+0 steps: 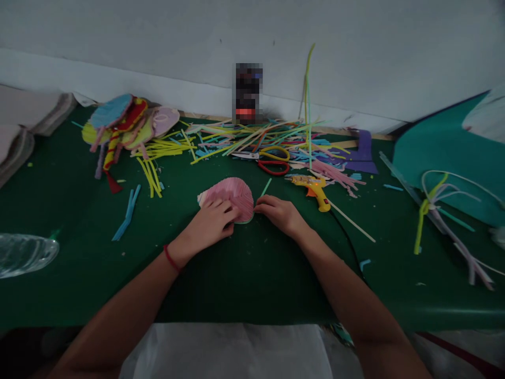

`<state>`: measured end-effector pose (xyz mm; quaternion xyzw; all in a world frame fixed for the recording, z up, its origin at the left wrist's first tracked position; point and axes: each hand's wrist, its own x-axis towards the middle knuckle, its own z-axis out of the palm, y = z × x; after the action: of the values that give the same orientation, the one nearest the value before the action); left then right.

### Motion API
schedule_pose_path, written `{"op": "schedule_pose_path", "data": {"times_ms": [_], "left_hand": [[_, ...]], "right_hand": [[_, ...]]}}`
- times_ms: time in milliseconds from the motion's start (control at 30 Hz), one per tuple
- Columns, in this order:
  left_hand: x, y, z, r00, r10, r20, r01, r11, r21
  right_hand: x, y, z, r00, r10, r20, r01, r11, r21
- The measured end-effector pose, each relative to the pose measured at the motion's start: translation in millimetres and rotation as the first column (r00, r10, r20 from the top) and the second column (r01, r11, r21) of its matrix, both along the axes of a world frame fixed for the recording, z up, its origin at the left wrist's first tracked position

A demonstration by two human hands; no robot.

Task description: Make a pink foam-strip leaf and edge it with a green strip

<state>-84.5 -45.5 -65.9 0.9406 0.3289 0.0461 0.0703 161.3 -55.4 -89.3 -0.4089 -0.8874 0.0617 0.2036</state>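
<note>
A pink oval piece (235, 190) with a ribbed surface, made of pipe cleaners laid side by side, rests on the green tabletop. My left hand (209, 223) holds it down, with the fingers over its front part and the thumb by the near edge. A light green strip runs along part of its lower right rim. At that right edge, my right hand (282, 213) is closed in a pinch on a thin light green pipe cleaner (266, 187), whose free end sticks up past the fingers. The fingertips hide where the strip meets the rim.
A yellow glue gun (315, 190) with a black cord lies right of my hands. Behind are scissors (272, 158) and heaped pipe cleaners (236, 138). Finished-looking coloured ovals (114, 113) are piled at back left. A phone (248, 92) leans on the wall; a plastic bottle (27, 255) lies left.
</note>
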Motion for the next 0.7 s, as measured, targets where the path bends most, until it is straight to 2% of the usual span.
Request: {"op": "schedule_pose_path", "data": {"times_ms": [500,700], "left_hand": [[-0.7,-0.4,0.9,1.000,-0.005,0.002,0.005,1.000,0.001],[-3.6,-0.7,-1.5,0.999,0.001,0.042,0.000,1.000,-0.023]], "right_hand": [[-1.0,0.3,-2.6,0.999,0.007,-0.040,-0.007,1.000,0.004],[2.9,-1.7,-2.2,0.996,0.029,-0.089,-0.034,0.998,-0.047]]}}
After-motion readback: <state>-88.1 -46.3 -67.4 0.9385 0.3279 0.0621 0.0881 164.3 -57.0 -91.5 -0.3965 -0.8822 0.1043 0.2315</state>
